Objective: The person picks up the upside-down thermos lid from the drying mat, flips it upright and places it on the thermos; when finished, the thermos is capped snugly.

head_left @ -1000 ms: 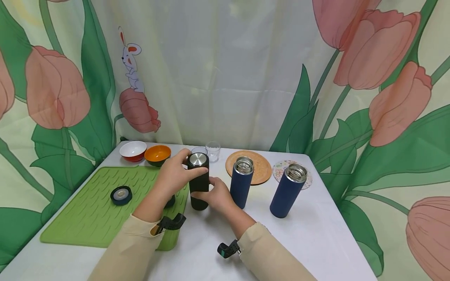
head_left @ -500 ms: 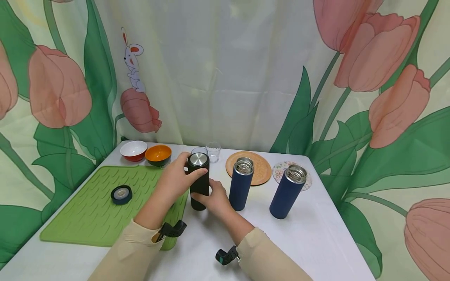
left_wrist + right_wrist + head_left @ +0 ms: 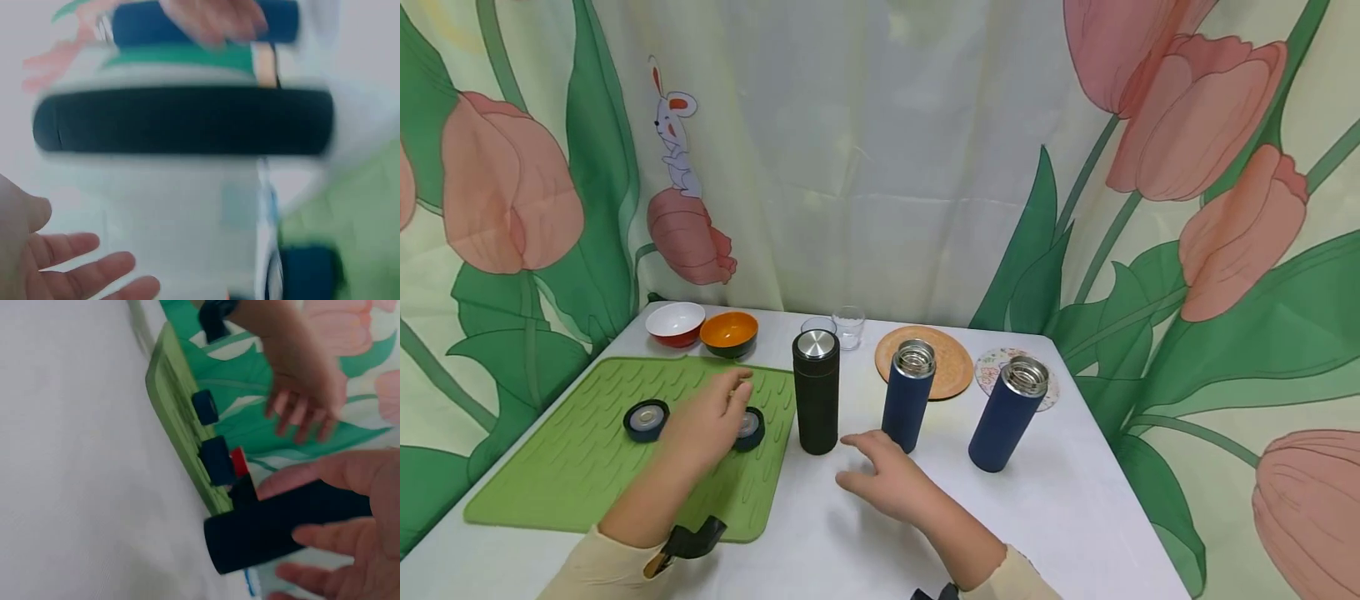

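Your left hand (image 3: pixel 703 421), fingers relaxed, rests over a blue lid (image 3: pixel 748 427) on the green mat (image 3: pixel 587 467), left of center. Your right hand (image 3: pixel 887 482) hovers open below the black bottle (image 3: pixel 816 392).

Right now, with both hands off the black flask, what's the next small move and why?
Probably close the left hand on the dark lid it hovers over on the green mat: the black flask is capped, while both blue flasks stand open.

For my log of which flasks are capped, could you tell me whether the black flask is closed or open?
Closed: the black flask stands upright with its silver-topped lid on, while the two blue flasks show open metal mouths.
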`<state>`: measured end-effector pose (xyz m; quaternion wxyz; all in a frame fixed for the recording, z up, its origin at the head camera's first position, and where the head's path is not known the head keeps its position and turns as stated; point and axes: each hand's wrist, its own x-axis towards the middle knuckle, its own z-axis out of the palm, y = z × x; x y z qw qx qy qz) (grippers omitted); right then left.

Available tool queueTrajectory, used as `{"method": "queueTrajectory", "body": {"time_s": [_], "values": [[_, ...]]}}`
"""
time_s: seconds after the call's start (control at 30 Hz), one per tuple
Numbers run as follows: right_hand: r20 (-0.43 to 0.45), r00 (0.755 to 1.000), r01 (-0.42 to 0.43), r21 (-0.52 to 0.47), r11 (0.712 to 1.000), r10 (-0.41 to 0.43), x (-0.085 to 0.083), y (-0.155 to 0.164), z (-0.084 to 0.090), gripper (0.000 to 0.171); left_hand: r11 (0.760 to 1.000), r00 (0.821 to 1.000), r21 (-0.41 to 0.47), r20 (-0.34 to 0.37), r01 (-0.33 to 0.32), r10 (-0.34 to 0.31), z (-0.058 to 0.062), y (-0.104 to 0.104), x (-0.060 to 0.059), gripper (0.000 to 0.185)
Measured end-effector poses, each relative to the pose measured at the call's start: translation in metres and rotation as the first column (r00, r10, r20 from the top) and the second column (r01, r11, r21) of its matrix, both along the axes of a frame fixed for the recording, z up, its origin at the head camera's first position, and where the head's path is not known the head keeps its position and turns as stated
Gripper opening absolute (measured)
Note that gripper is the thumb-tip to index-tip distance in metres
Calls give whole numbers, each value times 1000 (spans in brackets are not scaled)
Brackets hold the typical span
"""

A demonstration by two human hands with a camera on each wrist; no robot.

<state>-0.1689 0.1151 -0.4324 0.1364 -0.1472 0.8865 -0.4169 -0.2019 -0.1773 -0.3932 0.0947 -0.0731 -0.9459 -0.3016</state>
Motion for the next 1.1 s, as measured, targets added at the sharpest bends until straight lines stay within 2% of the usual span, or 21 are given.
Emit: {"method": "queueTrajectory", "body": {"time_s": [0.1, 0.2, 0.33, 0.43, 0.5, 0.6, 0.7, 0.77, 0.83, 0.97, 1.07, 1.1], "values": [[30, 997, -65, -11, 998, 66, 11, 14, 4, 52, 994, 996, -74, 29, -80, 83, -4, -40, -6, 59], [30, 995, -98, -20, 995, 98, 18, 27, 7, 47, 976, 984, -143, 37, -167, 174, -10, -78, -17, 66], [13, 996, -88, -25, 996, 88, 22, 41, 7, 42, 928, 953, -279, 99, -248, 285, -16, -116, -30, 87], [10, 998, -68, -36, 997, 68, 25, 48, 6, 41, 897, 921, -374, 209, -236, 330, -20, -134, -38, 112], [9, 998, -61, -45, 997, 61, 28, 52, 5, 41, 889, 899, -411, 281, -202, 335, -23, -141, -42, 125], [16, 998, -55, -55, 997, 56, 31, 55, 6, 40, 882, 872, -449, 366, -141, 326, -29, -146, -49, 134], [21, 999, -47, -56, 997, 49, 33, 58, 6, 39, 882, 851, -456, 412, -117, 326, -37, -146, -54, 137], [21, 999, -42, -55, 998, 44, 34, 60, 6, 39, 884, 844, -453, 425, -114, 327, -42, -145, -57, 136], [19, 999, -40, -54, 998, 41, 35, 61, 6, 39, 881, 845, -459, 420, -116, 330, -45, -145, -59, 130], [23, 999, -36, -54, 998, 37, 36, 62, 5, 38, 878, 837, -461, 423, -132, 348, -48, -147, -59, 123], [33, 999, -28, -51, 998, 29, 36, 63, 5, 38, 882, 833, -450, 426, -144, 353, -48, -147, -59, 126], [34, 999, -25, -50, 998, 27, 36, 64, 5, 39, 885, 837, -444, 423, -144, 348, -48, -147, -58, 127]]}}
